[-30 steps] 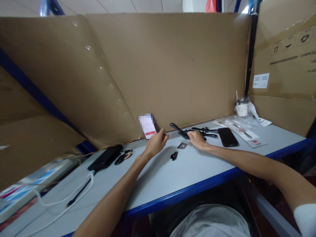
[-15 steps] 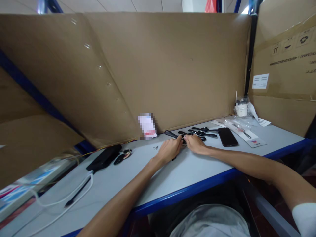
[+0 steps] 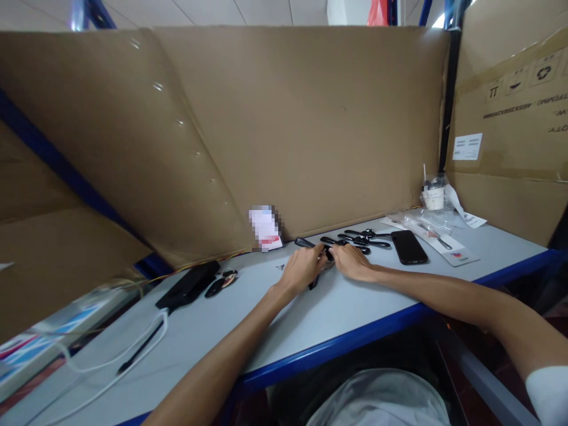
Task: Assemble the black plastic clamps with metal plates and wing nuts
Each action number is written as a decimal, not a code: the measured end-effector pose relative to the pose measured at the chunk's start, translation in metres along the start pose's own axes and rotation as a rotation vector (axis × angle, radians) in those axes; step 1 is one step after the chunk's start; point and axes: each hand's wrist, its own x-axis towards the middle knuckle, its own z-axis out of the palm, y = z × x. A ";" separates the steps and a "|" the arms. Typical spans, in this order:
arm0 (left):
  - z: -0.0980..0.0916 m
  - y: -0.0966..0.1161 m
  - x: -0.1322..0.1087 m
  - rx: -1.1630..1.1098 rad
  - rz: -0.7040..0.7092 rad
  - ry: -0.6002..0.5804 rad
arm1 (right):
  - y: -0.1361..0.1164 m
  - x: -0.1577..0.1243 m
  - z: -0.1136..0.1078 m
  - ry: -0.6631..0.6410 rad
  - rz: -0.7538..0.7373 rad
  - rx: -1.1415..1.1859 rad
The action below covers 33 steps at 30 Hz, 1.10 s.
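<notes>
My left hand (image 3: 303, 267) rests on the grey table (image 3: 284, 319) with its fingers curled over a long black handled tool (image 3: 306, 243) and a small black part (image 3: 314, 283) under the palm. My right hand (image 3: 352, 260) lies just to its right, fingertips pinched on the same tool's other end near a small flat grey piece. The two hands almost touch. Several more black tools (image 3: 364, 239) lie just behind my right hand.
A dark phone (image 3: 409, 247) lies right of the tools, with clear plastic bags (image 3: 428, 228) and a small white cup (image 3: 433, 197) beyond. At left lie a black case (image 3: 189, 283), a key fob (image 3: 220, 283), a white cable (image 3: 110, 361). Cardboard walls enclose the table.
My left hand moved right from the white card at the back wall to join my right hand at the black tool. Over the last half second both hands barely shifted.
</notes>
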 end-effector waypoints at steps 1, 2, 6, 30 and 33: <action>0.000 0.000 0.000 -0.024 -0.012 0.025 | 0.001 0.001 0.000 0.003 0.005 0.013; 0.000 -0.001 0.001 -0.058 -0.024 0.048 | 0.002 0.003 0.001 0.005 0.012 0.027; 0.005 -0.004 0.004 -0.176 -0.030 0.093 | 0.006 0.008 0.003 0.004 0.024 0.067; 0.024 -0.019 0.013 -1.526 -0.235 0.210 | 0.018 0.022 0.013 0.043 0.015 0.191; 0.027 -0.016 0.015 -1.440 -0.205 0.297 | 0.019 0.023 0.013 0.035 0.018 0.199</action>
